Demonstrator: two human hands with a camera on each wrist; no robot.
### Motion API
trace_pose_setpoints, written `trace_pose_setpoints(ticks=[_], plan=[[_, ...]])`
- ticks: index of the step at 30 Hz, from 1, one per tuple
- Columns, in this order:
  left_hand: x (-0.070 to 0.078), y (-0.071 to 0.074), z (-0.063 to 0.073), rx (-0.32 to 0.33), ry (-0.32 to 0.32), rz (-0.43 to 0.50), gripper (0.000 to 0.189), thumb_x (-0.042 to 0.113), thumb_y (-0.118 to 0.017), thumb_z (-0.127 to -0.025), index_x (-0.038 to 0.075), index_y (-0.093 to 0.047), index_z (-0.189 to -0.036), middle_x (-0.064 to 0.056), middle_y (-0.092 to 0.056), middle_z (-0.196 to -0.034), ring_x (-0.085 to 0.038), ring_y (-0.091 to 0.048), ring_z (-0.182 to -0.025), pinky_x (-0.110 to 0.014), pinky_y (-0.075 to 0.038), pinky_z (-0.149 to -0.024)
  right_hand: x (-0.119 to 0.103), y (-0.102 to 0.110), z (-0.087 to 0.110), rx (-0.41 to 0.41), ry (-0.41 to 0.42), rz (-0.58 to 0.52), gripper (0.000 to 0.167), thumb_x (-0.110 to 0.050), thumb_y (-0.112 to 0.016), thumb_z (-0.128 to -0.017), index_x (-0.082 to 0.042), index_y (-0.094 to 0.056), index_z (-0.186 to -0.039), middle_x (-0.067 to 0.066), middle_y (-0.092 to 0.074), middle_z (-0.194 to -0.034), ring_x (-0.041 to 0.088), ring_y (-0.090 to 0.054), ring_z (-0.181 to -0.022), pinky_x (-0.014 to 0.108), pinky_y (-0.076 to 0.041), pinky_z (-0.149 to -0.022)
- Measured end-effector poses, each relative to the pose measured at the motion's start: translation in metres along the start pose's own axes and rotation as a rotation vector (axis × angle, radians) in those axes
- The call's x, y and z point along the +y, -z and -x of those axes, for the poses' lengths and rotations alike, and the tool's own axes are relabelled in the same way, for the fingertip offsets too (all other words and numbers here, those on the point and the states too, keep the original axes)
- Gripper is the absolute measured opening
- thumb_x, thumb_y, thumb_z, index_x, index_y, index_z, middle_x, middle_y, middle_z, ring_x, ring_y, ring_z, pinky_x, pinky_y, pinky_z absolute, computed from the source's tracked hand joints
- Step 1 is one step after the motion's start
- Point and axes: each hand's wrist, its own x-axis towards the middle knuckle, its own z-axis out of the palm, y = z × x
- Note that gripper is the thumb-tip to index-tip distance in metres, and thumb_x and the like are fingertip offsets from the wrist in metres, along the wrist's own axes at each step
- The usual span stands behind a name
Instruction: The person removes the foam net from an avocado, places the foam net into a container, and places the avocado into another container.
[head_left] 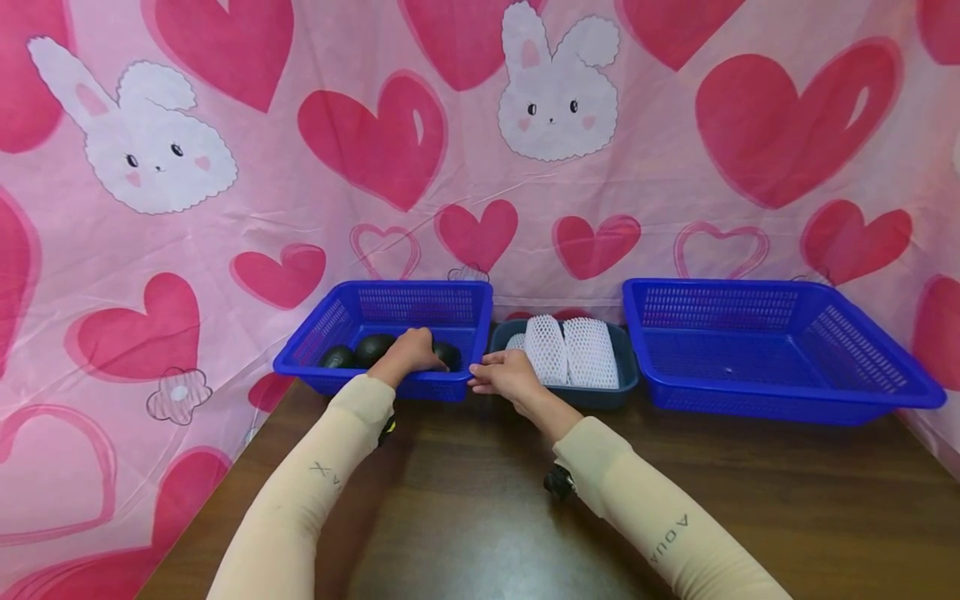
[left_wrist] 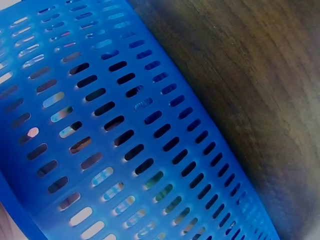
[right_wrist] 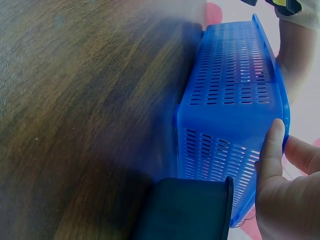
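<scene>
Several dark green avocados lie in the left blue basket (head_left: 315, 337). My left hand (head_left: 414, 350) reaches over its front rim from above and grips the rightmost avocado (head_left: 447, 356), its fingers partly hidden behind the hand's back. To the left of that hand are another avocado (head_left: 372, 348) and a further avocado (head_left: 338, 357). With thumb and finger on either side of the rim, my right hand (right_wrist: 287, 175) pinches the basket near its front right corner. The left wrist view is filled mostly by the slotted basket wall (left_wrist: 115, 125).
Right of that basket, a dark grey-green tray (head_left: 630, 367) holds white foam net sleeves (head_left: 591, 354). Farther right stands another blue basket (head_left: 720, 354) with nothing in it. All rest on a brown wooden table (head_left: 465, 500) against a pink heart-patterned cloth (head_left: 465, 183).
</scene>
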Motion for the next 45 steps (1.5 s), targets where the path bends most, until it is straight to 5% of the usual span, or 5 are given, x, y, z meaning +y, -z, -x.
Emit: trace_pose_setpoints(ticks=[9,33,45], plan=[[0.003,0.001,-0.001,-0.043,0.001,-0.053,0.044,0.032,-0.082,-0.075,-0.005,-0.068,-0.094,-0.020,-0.068,-0.098,-0.033,-0.064,-0.090,-0.045,-0.050,-0.084,-0.002,0.000,0.000,0.011,-0.015,0.013,0.032,-0.001,-0.065,-0.091,0.017,-0.057,-0.117,0.022,-0.069,-0.094,0.022,-0.070,-0.074,0.030,-0.056,-0.068],[0.008,0.009,0.001,-0.083,0.022,-0.063,0.053,0.037,-0.078,-0.080,-0.006,-0.063,-0.109,-0.020,-0.065,-0.104,-0.033,-0.062,-0.093,-0.046,-0.049,-0.087,-0.011,0.005,0.008,-0.003,0.005,0.065,0.035,-0.001,-0.066,-0.091,0.017,-0.055,-0.119,0.022,-0.069,-0.094,0.021,-0.069,-0.072,0.033,-0.057,-0.068],[0.009,0.017,0.004,-0.056,0.008,-0.079,0.040,0.037,-0.081,-0.078,0.001,-0.066,-0.087,-0.015,-0.065,-0.091,-0.029,-0.060,-0.082,-0.045,-0.050,-0.078,-0.021,0.026,0.017,-0.047,0.052,0.124,0.035,-0.002,-0.065,-0.091,0.018,-0.055,-0.117,0.027,-0.067,-0.100,0.020,-0.069,-0.073,0.036,-0.057,-0.070]])
